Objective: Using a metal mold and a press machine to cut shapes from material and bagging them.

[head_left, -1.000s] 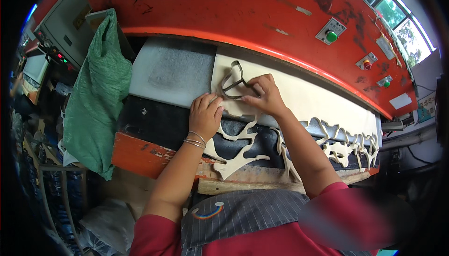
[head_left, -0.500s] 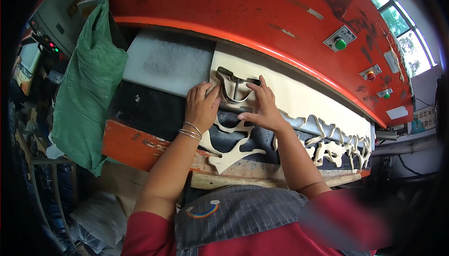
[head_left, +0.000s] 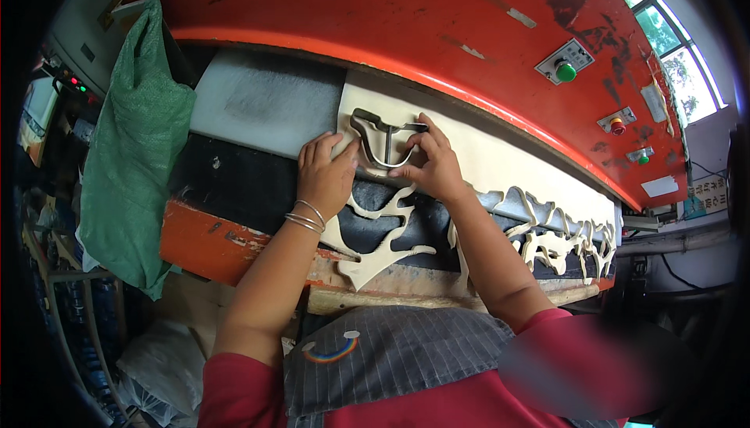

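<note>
A dark metal cutting die (head_left: 388, 146), a curved band outline with a crossbar, stands on a cream sheet (head_left: 484, 139) on the press bed. My right hand (head_left: 436, 164) pinches the die's right side, its thumb at the near rim and fingers at the far right corner. To the left of the die, my left hand (head_left: 324, 174) lies with fingers stretched out at the sheet's near-left corner, the thumb side close against the die. Whether it touches the metal cannot be made out. Below both hands hang cut scraps (head_left: 367, 260) of the same cream material.
A red press (head_left: 437, 6) with a green button (head_left: 565, 71) and a red button (head_left: 617, 126) rises behind the bed. On the left stand a pale cutting board (head_left: 266, 100) and a green woven sack (head_left: 133, 154). More scraps (head_left: 555, 248) drape over the front right edge.
My right hand has closed from a spread pose onto the die, its thumb coming up to the near rim. My left hand stays beside the die. The whole view has shifted slightly.
</note>
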`<state>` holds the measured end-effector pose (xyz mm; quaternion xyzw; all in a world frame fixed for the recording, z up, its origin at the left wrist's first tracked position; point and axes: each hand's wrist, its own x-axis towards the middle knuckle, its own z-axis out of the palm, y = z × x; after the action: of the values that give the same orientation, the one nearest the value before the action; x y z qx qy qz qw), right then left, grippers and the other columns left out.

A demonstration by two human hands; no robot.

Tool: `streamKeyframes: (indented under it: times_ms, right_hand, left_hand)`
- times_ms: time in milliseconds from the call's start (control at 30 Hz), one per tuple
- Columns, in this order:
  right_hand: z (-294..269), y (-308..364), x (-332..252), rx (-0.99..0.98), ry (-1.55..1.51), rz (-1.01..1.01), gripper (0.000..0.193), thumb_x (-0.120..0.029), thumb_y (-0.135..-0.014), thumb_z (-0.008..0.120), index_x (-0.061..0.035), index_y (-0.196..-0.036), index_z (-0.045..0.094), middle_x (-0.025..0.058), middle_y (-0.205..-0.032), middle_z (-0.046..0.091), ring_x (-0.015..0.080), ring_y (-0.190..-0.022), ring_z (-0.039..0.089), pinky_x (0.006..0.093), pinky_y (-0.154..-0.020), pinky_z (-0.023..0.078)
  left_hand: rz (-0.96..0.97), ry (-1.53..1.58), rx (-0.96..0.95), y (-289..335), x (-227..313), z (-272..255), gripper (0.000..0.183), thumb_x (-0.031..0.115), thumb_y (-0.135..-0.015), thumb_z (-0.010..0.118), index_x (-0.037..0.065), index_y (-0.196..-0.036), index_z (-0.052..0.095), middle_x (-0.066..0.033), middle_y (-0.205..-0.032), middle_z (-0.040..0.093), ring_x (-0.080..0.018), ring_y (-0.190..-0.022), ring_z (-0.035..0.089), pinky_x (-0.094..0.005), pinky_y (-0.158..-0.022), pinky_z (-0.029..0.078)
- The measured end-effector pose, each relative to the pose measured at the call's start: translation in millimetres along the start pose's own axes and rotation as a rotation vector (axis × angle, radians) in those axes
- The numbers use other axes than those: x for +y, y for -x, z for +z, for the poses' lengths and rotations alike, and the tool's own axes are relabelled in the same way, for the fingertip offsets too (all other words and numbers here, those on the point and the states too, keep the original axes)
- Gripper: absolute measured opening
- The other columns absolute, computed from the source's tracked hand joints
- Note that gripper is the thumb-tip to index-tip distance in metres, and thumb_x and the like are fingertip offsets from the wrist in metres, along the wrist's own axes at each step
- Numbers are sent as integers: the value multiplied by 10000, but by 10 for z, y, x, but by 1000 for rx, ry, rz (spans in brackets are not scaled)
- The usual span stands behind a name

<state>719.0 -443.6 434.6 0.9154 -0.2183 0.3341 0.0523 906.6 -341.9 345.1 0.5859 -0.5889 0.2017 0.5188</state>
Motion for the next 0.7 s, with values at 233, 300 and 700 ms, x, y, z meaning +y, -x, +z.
streamKeyframes:
  times_ms: [233,300,700]
  right_hand:
    - [-1,76,-160,-29,0,-37,520,-439,-586,822,-135,-949,608,261,-1331,426,435,-1177,463,451,-983,401]
    - [13,69,-175,-28,-11,-47,526,-469,-612,795,-139,-975,606,276,-1315,430,443,-1170,463,455,-996,387]
    - [-1128,1143,370,443,-251,180,598,-180,-766,741,-29,-1285,485,159,-1350,459,289,-1293,399,425,-1017,383]
  left_hand:
    - [28,-3,35,47,-19,-144,268,176,-851,581,110,-1097,663,-117,-1124,544,-320,-1123,480,-439,-976,359]
    - [67,-27,41,56,-41,-165,268,172,-851,581,96,-1096,659,-124,-1119,548,-327,-1112,488,-442,-967,371]
    - [-104,297,-55,-416,838,-247,213,138,-821,639,57,-1017,657,-117,-1002,615,-284,-949,590,-366,-845,475]
